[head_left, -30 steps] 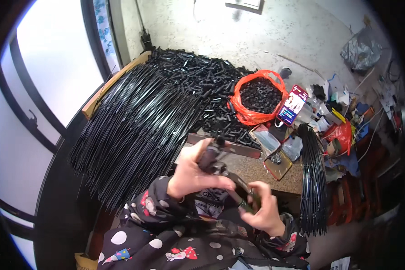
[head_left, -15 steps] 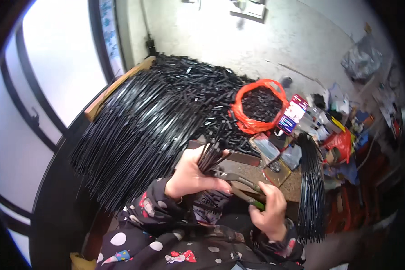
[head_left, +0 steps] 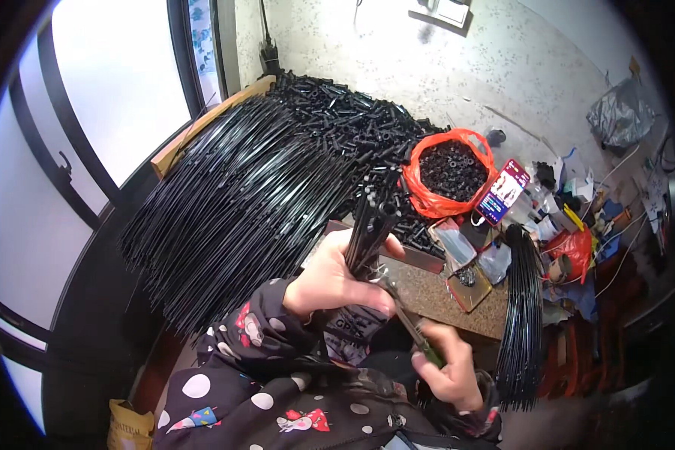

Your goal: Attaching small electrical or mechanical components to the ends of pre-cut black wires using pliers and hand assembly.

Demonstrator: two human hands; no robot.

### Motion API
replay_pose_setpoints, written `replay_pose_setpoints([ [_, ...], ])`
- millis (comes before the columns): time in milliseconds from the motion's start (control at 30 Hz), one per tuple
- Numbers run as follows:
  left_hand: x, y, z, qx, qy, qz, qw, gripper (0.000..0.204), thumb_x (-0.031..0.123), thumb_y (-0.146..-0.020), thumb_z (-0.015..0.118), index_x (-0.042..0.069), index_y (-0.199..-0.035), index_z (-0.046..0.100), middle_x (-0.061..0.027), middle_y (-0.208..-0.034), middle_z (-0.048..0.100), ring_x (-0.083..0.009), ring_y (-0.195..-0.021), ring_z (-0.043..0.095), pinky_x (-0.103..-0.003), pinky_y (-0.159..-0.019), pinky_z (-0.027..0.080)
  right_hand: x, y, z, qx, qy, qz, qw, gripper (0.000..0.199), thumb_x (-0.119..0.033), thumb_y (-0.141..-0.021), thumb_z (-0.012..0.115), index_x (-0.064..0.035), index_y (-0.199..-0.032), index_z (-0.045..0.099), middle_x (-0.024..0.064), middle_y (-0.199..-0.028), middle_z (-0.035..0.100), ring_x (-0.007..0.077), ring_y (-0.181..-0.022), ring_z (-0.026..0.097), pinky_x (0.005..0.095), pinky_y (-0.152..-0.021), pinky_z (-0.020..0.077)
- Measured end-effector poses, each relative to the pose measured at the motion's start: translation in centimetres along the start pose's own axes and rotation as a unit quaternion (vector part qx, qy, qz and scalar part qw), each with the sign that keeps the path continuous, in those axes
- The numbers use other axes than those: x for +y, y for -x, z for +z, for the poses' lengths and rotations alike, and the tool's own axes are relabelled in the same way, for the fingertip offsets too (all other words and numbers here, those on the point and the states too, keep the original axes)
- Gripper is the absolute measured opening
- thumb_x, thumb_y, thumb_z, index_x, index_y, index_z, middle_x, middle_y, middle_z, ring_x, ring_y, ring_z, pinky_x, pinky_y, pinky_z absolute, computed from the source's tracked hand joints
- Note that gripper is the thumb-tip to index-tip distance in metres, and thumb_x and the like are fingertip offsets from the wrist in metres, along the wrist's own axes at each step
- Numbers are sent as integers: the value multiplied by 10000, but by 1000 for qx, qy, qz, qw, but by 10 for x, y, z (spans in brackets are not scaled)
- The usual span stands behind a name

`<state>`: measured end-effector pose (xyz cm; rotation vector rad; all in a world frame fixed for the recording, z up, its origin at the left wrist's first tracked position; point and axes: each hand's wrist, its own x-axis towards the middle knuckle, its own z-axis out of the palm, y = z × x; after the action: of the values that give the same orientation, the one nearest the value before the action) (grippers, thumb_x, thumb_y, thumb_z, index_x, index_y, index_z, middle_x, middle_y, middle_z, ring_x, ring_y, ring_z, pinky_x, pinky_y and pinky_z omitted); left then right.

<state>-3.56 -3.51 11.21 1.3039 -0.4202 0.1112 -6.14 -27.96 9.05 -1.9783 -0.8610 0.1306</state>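
2 hands (head_left: 328, 283), bundle (head_left: 365, 234), pliers (head_left: 411, 324), near bare table edge (head_left: 457, 321)

Bright white panes (head_left: 120, 90) in dark frames (head_left: 181, 37) stand left of a pale, mottled wall (head_left: 367, 52) and brown speckled tabletop (head_left: 431, 296).

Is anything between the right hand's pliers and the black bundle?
Nothing visible: the pliers in the right hand reach close to the black bundle in the left hand, the left thumb beside them. Contact with the bundle is unclear.
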Motion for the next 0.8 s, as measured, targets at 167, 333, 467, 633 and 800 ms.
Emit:
replay_pose_setpoints([
  [167,-4,-4,4,-76,-16,33,996,697,194,-477,879,-14,-1043,531,64,-635,508,0,-565,420,-176,-492,293,3,-8,11,-297,-486,288,769,223,-61,-793,594,62,-970,539,98,-670,588,146,-591,582,264,-545,454],
  [333,6,-5,5,-22,-80,37,996,574,131,-515,860,10,-991,562,94,-626,471,11,-564,396,-163,-505,293,16,-12,16,93,82,30,992,625,-62,-576,662,-22,-1148,416,98,-752,531,177,-567,517,297,-563,434],
  [467,9,-1,-5,-42,-64,10,997,493,23,-577,807,5,-991,540,-8,-877,595,-43,-793,520,-225,-705,444,11,-11,14,145,279,-107,943,448,27,-639,601,52,-1070,482,195,-905,565,314,-781,580,392,-701,473],
  [633,4,-3,-1,-28,-163,55,985,411,65,-622,796,34,-953,554,58,-702,550,14,-597,439,-168,-499,354,19,-5,28,-157,-199,89,963,389,-31,-860,450,27,-1242,402,51,-896,566,144,-738,564,266,-689,462],
  [800,4,-4,6,-16,-140,75,987,296,67,-667,765,40,-883,564,83,-666,489,16,-582,400,-160,-488,315,9,-12,6,-216,-438,230,842,578,-12,-858,434,-17,-1377,180,103,-884,578,170,-732,573,269,-670,464],
])
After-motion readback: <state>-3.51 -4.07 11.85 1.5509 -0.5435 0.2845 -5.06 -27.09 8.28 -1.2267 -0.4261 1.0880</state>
